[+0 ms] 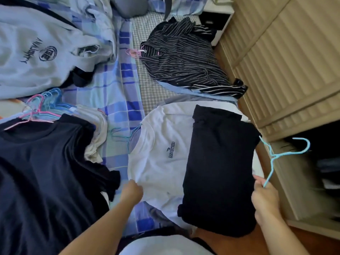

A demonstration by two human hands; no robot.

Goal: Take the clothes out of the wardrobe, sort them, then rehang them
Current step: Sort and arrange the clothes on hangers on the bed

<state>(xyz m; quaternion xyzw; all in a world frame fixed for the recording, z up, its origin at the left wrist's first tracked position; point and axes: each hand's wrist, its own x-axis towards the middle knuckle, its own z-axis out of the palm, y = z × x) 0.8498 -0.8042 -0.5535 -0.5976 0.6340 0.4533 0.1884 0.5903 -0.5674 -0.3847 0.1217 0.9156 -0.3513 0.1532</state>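
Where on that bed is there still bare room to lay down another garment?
A free strip of blue checked sheet runs between the grey hoodie and the striped garment, down to the white T-shirt. Crowded elsewhere: the dark shirt pile and hanger bundle fill the left; folded black trousers cover the right.

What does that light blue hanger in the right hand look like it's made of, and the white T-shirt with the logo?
The light blue hanger looks like thin wire with a smooth, slightly glossy plastic coating: slim, evenly coloured, bent into a hook. It might be solid plastic. The white T-shirt looks like soft matte knit, probably cotton: it creases softly where the left hand pinches it.
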